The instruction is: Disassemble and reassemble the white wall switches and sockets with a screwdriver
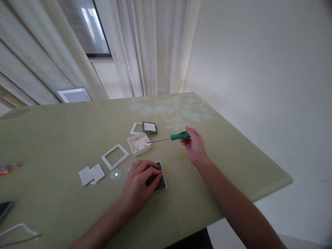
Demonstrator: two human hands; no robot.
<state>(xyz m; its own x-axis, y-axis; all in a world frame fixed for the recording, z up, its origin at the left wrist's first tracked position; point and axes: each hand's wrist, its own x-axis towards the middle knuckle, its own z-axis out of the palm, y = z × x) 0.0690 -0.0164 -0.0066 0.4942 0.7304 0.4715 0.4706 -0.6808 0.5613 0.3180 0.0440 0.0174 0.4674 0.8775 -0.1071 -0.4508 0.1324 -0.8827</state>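
In my right hand (pixel 195 145) is a screwdriver (pixel 178 136) with a green handle, the fingers closed around it. Its thin metal shaft points left, and the tip is at the right wall of an open white mounting box (pixel 138 147); whether it touches is unclear. My left hand (pixel 141 180) bends over a dark-faced wall socket unit (pixel 162 185) with a white rim, thumb and fingers closed on its top. Those fingers hide much of the unit. Behind the mounting box, a grey-framed socket insert (pixel 149 127) rests partly over a white frame (pixel 135 128).
Left of the mounting box lie a white faceplate frame (pixel 114 157) and two white square plates, one overlapping the other (pixel 85 176). Small colourful pieces (pixel 9 167), a dark device (pixel 4 209) and a white cable (pixel 20 228) are at the left. A wall (pixel 272 86) stands to the right.
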